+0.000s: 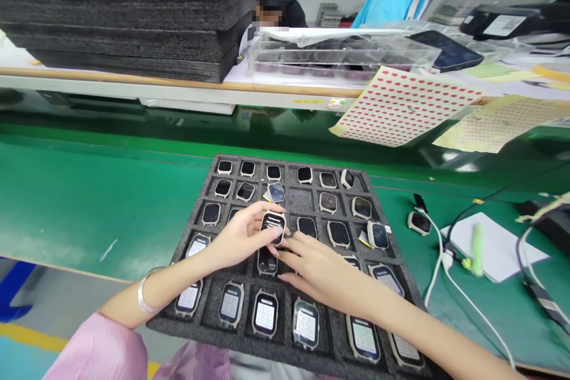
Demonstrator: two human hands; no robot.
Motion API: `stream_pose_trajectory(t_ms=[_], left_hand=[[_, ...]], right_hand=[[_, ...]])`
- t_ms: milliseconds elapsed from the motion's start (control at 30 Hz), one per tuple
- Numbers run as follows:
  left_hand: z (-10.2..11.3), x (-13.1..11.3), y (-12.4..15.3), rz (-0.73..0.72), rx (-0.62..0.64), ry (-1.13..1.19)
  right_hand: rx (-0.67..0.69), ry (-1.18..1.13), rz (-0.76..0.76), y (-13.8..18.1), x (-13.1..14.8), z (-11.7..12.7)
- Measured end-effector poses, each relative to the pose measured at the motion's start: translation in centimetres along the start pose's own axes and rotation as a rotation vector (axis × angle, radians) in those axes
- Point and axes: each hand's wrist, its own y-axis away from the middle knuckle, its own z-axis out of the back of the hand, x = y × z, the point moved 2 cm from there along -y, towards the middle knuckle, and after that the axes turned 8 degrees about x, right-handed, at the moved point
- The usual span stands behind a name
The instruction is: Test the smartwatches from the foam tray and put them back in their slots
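A square smartwatch (273, 221) without a strap, white text on its dark screen, is raised above a black foam tray (285, 341). My left hand (243, 236) is closed on it, the thumb lying across the lower screen. The fingertips of my right hand (318, 264) meet the watch's lower right edge, while its thumb stays apart below. Several more watches sit in the tray's compartments. A watch (266, 310) in the near row has a lit white screen; one (304, 175) in the far row is dark. My hands partly hide the middle rows.
Right of the tray are another watch (419, 222), white cables (439, 270) and a white sheet (499, 249). The shelf holds stacked black foam (133, 24), clear plastic trays (312, 56) and a phone (445, 50). A dotted sticker sheet (401, 107) hangs over its edge. Two people are beyond.
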Motion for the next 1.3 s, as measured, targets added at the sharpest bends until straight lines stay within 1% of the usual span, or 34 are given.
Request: stream_pose_trajectory(t_ms=[67, 133, 233, 400, 533, 667, 733, 900, 1000, 1033, 1100, 1167, 1200, 1300], left_hand=[[0.0, -0.1, 0.0, -0.001, 0.004, 0.003], [0.0, -0.2, 0.0, -0.004, 0.010, -0.002], [0.1, -0.2, 0.1, -0.011, 0.002, -0.024], [0.3, -0.4, 0.3, -0.065, -0.019, 0.023], [0.7, -0.9, 0.3, -0.106, -0.089, 0.033], [0.8, -1.1, 0.2, -0.110, -0.110, 0.032], [0.6, -1.1, 0.2, -0.105, -0.122, 0.032], [-0.3, -1.5, 0.2, -0.141, -0.143, 0.086], [-1.0, -1.6, 0.1, -0.159, -0.126, 0.110], [-1.1, -1.6, 0.0, -0.158, -0.125, 0.105], [-1.1, -1.6, 0.0, -0.159, -0.137, 0.079], [-0.9, -1.6, 0.1, -0.164, -0.168, 0.036], [-0.8, -1.5, 0.1, -0.167, -0.186, 0.013], [-0.4, -1.2, 0.4, -0.159, -0.229, -0.055]], right_hand=[[-0.020, 0.048, 0.001, -0.7, 0.1, -0.7], [-0.070, 0.064, -0.023, -1.4, 0.4, -1.4], [-0.120, 0.054, -0.131, -2.4, 0.8, -1.9], [-0.040, -0.075, -0.198, -2.9, 1.4, -1.5], [-0.021, -0.128, -0.241, -2.6, 1.7, -1.0], [0.004, -0.129, -0.243, -2.7, 1.9, -1.3], [-0.009, -0.164, -0.256, -2.9, 1.7, -1.5], [-0.066, -0.354, -0.298, -2.6, 0.8, -1.6], [-0.117, -0.463, -0.232, -2.0, 0.4, -0.7], [-0.152, -0.541, -0.207, -1.8, 0.3, -0.2], [-0.227, -0.803, -0.181, -1.5, -0.3, 0.8], [-0.287, -1.087, -0.202, -1.4, -1.0, 1.8], [-0.319, -1.184, -0.222, -1.5, -1.3, 2.2], [-0.395, -1.297, -0.263, -1.5, -2.1, 3.0]])
